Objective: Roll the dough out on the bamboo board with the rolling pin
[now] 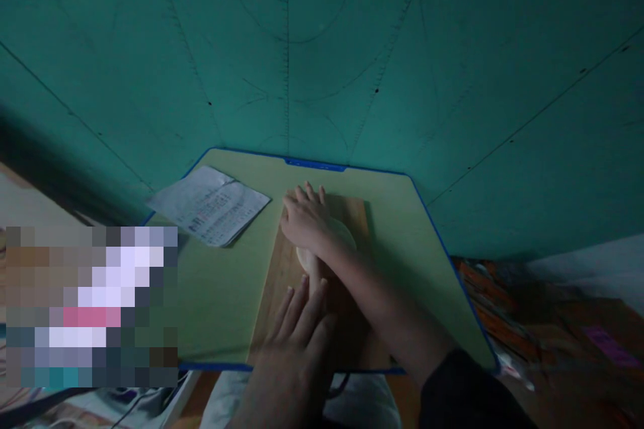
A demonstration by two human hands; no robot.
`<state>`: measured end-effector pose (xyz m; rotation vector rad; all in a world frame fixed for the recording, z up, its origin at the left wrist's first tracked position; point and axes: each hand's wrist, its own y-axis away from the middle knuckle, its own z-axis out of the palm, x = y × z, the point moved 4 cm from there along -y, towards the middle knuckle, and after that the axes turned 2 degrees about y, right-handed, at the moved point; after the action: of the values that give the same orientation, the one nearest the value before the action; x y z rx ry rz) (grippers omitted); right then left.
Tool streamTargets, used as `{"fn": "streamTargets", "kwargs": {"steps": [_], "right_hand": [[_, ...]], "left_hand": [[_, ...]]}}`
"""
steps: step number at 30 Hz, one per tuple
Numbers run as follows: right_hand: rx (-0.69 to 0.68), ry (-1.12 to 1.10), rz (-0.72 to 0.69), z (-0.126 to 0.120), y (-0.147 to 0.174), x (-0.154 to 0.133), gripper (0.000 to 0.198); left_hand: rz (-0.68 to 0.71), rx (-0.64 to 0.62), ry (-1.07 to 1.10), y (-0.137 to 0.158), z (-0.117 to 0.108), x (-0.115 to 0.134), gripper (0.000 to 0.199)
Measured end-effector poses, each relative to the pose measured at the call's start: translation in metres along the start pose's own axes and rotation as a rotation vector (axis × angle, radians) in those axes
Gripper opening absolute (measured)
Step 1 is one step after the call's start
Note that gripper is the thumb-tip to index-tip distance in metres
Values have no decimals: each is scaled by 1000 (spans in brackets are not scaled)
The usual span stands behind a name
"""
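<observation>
A wooden cutting board (272, 288) lies on the pale green tabletop. On it is a flat, round, pale piece that looks like dough (345, 232). My right hand (306, 218) reaches across from the right, palm down over the far left part of the round piece, its fingers spread. Below that palm a narrow pale rod (314, 273), perhaps a rolling pin, shows between the two hands; its ends are hidden. Closer to me, my left hand (300, 328) is stretched out over the near part of the board, fingertips by the rod. Whether it touches the rod is unclear.
A creased printed sheet (214, 204) lies left on the small blue-edged table (417, 248). Behind stands a green wall (322, 67) with drawn lines. Dim clutter (553, 322) is at the right; a pixelated patch covers the left. My legs (372, 402) are under the table.
</observation>
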<state>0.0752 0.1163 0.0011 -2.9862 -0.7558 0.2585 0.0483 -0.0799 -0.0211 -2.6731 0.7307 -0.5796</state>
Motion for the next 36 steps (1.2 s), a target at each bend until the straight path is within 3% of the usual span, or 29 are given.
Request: {"fn": "streamTargets", "kwargs": {"steps": [4,7,10,13,19,23,26,29,33,36], "right_hand": [[-90,55,181,-7,15,46,56],[-130,55,278,-13,29,79,58],[-158,7,304,-11,33,89,59],[-157,-44,275,-5,24,71,61],[-13,-76,123,-2,-4,-7,56],[-2,-34,67,-1,-11,-24,55],[11,-3,45,-5,-5,-5,54],[-48,10,114,-9,9,33,54],[-151,-26,211,-13,26,80,57],[-189,-47,248,-15,31,93,58]], "left_hand": [[44,-12,33,-29,14,28,43],[82,-14,46,-49,24,49,38],[90,-18,37,-54,27,55,36],[49,5,25,-42,18,39,36],[-11,134,-14,9,-5,-12,32],[-16,106,-48,22,1,-23,40],[29,73,-74,9,10,-7,52],[142,16,-42,-16,19,26,54],[161,-39,16,-50,29,60,30],[167,-12,34,-56,30,66,26]]}}
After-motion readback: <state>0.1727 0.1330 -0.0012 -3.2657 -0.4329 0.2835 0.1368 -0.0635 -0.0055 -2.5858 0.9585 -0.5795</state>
